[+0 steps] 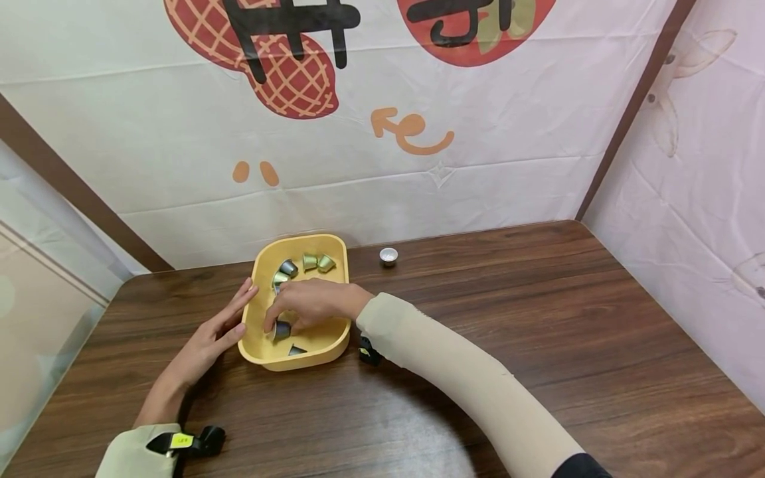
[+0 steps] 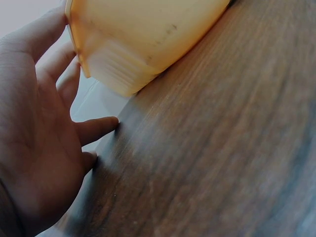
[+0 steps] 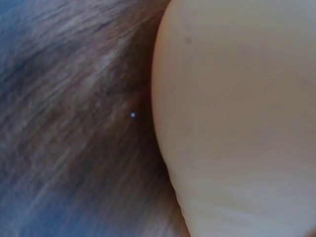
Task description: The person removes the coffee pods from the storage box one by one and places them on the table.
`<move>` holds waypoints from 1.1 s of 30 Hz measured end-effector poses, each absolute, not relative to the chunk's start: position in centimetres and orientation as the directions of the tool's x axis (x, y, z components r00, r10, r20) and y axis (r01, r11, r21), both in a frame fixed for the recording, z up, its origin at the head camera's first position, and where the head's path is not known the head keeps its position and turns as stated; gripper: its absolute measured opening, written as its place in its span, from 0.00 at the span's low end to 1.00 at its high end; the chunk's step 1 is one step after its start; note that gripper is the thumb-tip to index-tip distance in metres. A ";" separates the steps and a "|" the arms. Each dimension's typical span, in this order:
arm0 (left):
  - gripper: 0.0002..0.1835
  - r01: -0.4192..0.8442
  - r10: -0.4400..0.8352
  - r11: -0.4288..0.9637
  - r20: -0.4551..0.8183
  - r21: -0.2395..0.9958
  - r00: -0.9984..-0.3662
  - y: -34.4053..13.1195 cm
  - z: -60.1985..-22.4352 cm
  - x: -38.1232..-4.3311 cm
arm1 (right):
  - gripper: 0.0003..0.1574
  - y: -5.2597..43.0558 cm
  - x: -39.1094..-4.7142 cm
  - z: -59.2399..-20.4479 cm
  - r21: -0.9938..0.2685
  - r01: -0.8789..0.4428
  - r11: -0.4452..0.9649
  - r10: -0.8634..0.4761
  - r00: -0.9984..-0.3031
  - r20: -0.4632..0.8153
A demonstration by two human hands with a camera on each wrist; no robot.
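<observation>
**Right hand (image 1: 311, 300) down in the bin (image 1: 311, 360), left hand (image 1: 218, 325) at its rim**

From the head view we see the right arm (image 1: 466, 372) stretch over the table (image 1: 508, 285) and across the bin's right side, its hand pointing left and down. Its fingers curl and pinch a dark pod (image 1: 282, 330) in the near left part of the bin. The left arm (image 1: 164, 395) comes up from the lower left; its fingers are fairly straight and parted widely from the thumb, with tips and thumb at the rim. We find pale sleeves on both arms and a black strap (image 1: 210, 439) by the left cuff. Farther back in the bin lie green pods (image 1: 310, 261) and another dark one, while one more shows by the near wall. A white cup (image 1: 388, 256) stands on the wood right of the bin, near the back edge. Behind, we face a white cloth (image 1: 508, 179) printed with red and orange shapes, brown bands (image 1: 636, 106) running down its sides.

In the left wrist view we see the palm spread, some fingers at the rim and two lower ones apart beside the table's edge; whether these touch wood we cannot tell.

In the right wrist view a pale curved surface (image 3: 237, 118) fills the right, too blurred to name for sure, beside streaky brown wood; the grip we cannot tell from here.
</observation>
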State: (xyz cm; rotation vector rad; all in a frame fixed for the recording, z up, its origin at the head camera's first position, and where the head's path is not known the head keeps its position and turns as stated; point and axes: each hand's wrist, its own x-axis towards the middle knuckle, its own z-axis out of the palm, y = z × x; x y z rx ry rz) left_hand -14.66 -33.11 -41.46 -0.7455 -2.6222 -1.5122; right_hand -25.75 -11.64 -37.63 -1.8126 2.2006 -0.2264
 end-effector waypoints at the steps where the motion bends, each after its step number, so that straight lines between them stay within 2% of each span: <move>1: 0.33 0.415 0.392 0.414 0.253 0.810 -0.885 -33.1 -41.4 -14.7 | 0.26 -11.6 -25.8 -37.6 -0.297 -0.933 0.203 -0.977 -0.175 -0.119; 10: 0.33 0.401 0.379 0.426 0.243 0.811 -0.893 -33.1 -41.5 -14.6 | 0.24 -11.8 -25.8 -37.7 -0.295 -0.940 0.170 -0.983 -0.143 -0.111; 15: 0.33 0.398 0.378 0.430 0.239 0.810 -0.894 -33.1 -41.5 -14.6 | 0.18 -11.7 -25.9 -37.6 -0.289 -0.942 0.172 -0.983 -0.146 -0.108; 25: 0.33 0.392 0.382 0.421 0.233 0.818 -0.894 -33.2 -41.5 -14.6 | 0.12 -11.5 -26.2 -37.2 -0.286 -0.944 0.167 -0.984 -0.141 -0.111; 33: 0.33 0.397 0.373 0.426 0.242 0.813 -0.896 -33.1 -41.6 -14.6 | 0.12 -11.6 -26.4 -37.0 -0.318 -0.935 0.157 -0.985 -0.127 -0.113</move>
